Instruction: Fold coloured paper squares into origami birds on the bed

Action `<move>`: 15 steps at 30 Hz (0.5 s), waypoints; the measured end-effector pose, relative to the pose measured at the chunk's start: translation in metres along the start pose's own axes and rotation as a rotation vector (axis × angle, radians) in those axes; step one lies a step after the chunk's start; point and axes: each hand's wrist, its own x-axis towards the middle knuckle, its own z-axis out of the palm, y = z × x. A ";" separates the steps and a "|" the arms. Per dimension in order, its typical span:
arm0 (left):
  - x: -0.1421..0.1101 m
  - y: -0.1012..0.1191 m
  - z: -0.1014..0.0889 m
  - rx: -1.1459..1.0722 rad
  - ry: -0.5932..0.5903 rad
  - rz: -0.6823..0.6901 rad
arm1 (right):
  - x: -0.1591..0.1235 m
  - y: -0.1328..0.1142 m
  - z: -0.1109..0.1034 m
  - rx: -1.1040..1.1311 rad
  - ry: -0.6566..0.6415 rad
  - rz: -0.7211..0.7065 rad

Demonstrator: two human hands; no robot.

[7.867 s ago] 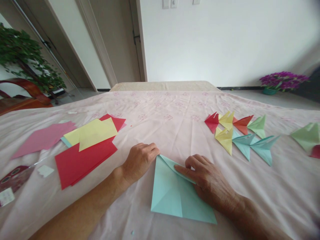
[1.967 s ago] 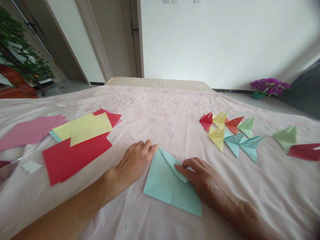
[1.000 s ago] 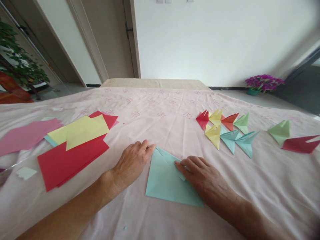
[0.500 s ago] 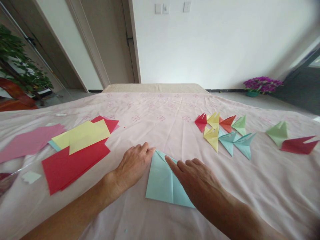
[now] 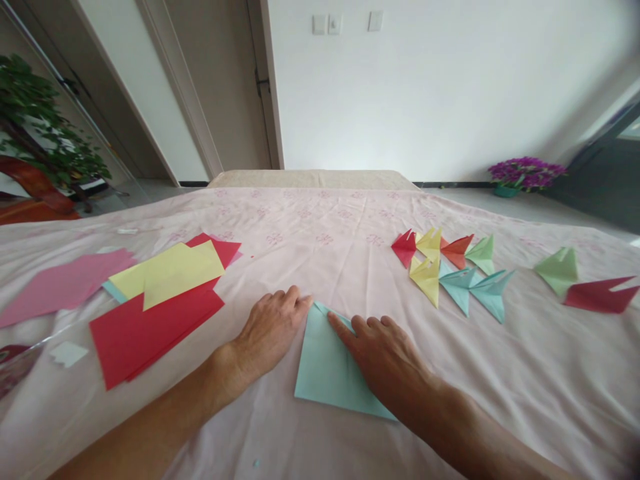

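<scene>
A folded sheet of light blue paper (image 5: 325,373) lies flat in front of me, with a narrow fold along its top edge. My left hand (image 5: 274,325) is closed at the paper's upper left corner, thumb and fingertips pressed together there. Over the paper's right part lies my right hand (image 5: 383,347), its index fingertip pressing on the top edge and the other fingers curled. The right thumb is hidden, and this hand covers the paper's right side.
Sheets of red paper (image 5: 150,333), yellow paper (image 5: 175,270) and pink paper (image 5: 65,280) overlap on the left, near a white scrap (image 5: 69,354). Several folded paper pieces (image 5: 453,283) stand grouped at right; a green one (image 5: 559,270) and red one (image 5: 600,295) lie farther right. A pink patterned cloth (image 5: 310,220) covers the table.
The vertical crease on the blue paper's face shows less clearly now. Both hands stay at its top edge, the right fingertip slightly nearer the left hand. The view has shifted slightly.
</scene>
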 end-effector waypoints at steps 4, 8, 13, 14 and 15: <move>-0.002 -0.004 -0.004 -0.057 0.004 -0.033 | -0.002 -0.001 0.001 0.002 0.037 -0.001; -0.006 0.001 -0.003 -0.140 0.125 -0.045 | -0.001 -0.001 -0.001 -0.007 -0.006 0.011; -0.008 0.016 0.004 -0.187 0.185 0.039 | 0.001 -0.001 0.001 0.025 -0.047 0.000; -0.007 0.018 0.007 -0.184 0.181 0.045 | 0.001 -0.001 0.001 0.028 -0.052 -0.004; -0.006 0.019 0.009 -0.179 0.177 0.052 | 0.001 -0.001 0.002 0.026 -0.050 -0.004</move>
